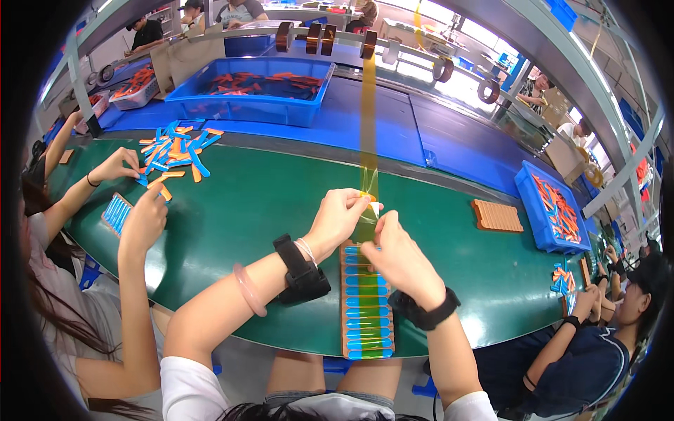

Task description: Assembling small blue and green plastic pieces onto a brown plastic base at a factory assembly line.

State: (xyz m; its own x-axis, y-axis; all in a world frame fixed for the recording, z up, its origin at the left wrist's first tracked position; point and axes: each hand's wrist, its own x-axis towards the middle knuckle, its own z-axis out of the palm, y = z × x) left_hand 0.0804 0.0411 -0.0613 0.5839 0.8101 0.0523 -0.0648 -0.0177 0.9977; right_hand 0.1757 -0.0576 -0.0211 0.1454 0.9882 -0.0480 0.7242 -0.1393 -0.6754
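Note:
A long amber tape (368, 105) comes down from a roll to a brown slotted tray (345, 302) in front of me. The tray holds a column of blue strips (354, 302), and the tape lies lengthwise over them. My left hand (340, 219) pinches the tape above the tray's far end, where it is creased. A small white and yellow bit (374, 208) shows by its fingertips; its kind is unclear. My right hand (406, 259) is curled at the tape's right edge, fingertips by the tray's far end. What its fingers hold is hidden.
Loose blue and orange strips (172, 151) lie at left, near a co-worker's hands (144, 217). A blue bin (246, 112) of strips stands behind. At right are a brown slotted tray (497, 216), another blue bin (554, 210) and another co-worker. Tape rolls (327, 40) hang on a rail.

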